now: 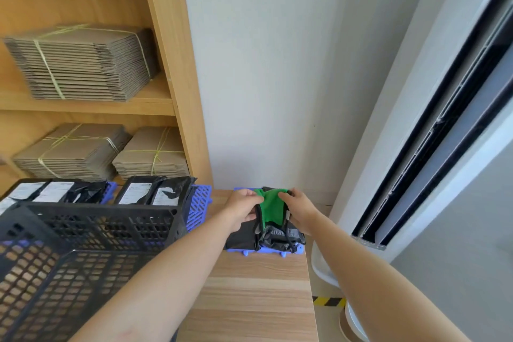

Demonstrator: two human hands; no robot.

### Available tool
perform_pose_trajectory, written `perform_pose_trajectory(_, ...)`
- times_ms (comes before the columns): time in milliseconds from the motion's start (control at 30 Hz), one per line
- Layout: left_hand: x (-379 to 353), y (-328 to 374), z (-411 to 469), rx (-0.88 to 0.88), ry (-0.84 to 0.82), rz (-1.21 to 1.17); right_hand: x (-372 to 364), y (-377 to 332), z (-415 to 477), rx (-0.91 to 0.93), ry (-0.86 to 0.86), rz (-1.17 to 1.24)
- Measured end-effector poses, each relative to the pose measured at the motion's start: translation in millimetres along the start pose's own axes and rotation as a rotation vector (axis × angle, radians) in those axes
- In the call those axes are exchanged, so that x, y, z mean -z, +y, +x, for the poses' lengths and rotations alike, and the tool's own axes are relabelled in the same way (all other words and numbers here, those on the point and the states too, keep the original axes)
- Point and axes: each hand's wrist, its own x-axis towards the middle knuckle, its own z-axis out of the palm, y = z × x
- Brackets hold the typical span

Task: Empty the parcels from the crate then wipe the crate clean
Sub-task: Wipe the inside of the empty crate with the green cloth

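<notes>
Pinching a folded green cloth (270, 207) with left hand (244, 209) and right hand (299, 211) over black plastic-bagged parcels (277, 239), perforated black plastic crate (83, 244) near at left. Could drag a snagged parcel off in lifting.

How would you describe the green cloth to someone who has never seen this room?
Start at the wooden table and go to its far end, by the white wall, right of the black crate. There the left hand and right hand hold the green cloth over black parcels on a blue tray. It is the only green thing; its neighbours are black or blue.
</notes>
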Motion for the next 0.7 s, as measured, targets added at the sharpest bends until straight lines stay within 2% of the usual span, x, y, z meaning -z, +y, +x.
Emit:
perform_pose_trajectory(67,-9,-2,-1,-0.013,-0.010,0.041,-9,1,-3,0.028,0.008,0.037)
perform_pose_trajectory(133,-13,-4,-4,-0.020,0.012,0.061,-9,2,-6,0.060,0.108,-0.009)
perform_pose_trajectory(267,5,-6,-4,-0.063,0.253,0.154,30,9,0,0.067,0.354,-0.302)
perform_pose_trajectory(333,20,-7,-4,-0.072,0.341,0.226,53,14,2,0.043,0.326,-0.367)
perform_pose_trajectory(433,30,-15,-4,-0.078,0.328,0.283,68,19,2,0.033,0.256,-0.406)
perform_pose_trajectory(533,22,-21,-6,-0.003,0.302,0.265,75,28,5,-0.046,0.222,-0.290)
perform_pose_trajectory(700,6,-27,-13,0.131,0.240,0.065,82,32,-4,-0.211,0.165,0.041)
